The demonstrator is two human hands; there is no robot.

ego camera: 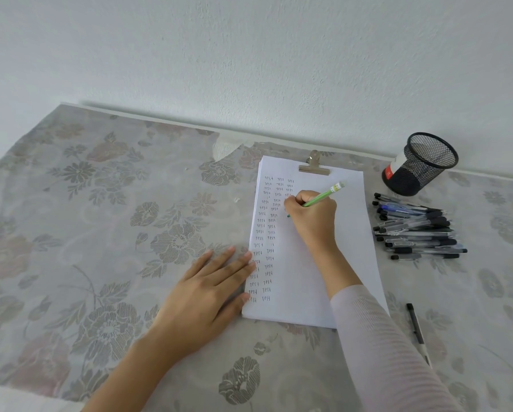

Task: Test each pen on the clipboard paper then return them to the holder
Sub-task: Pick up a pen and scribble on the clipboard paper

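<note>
Our right hand (311, 215) closes its grip round a green pen (320, 199), tip on the clipboard paper (350, 233). Our left hand (207, 289) lies flat, grip open, at the sheet's edge. A careless sleeve could roll the loose pens (418, 230) lying near the mesh holder (421, 165). The board is hidden beneath the sheet.

You've got matt white paper (332, 263) under a dull metal clip (314, 167), black wire-mesh holder (424, 163) at two o'clock, glossy plastic pens (418, 230), woven floral cloth (100, 233) beneath.
</note>
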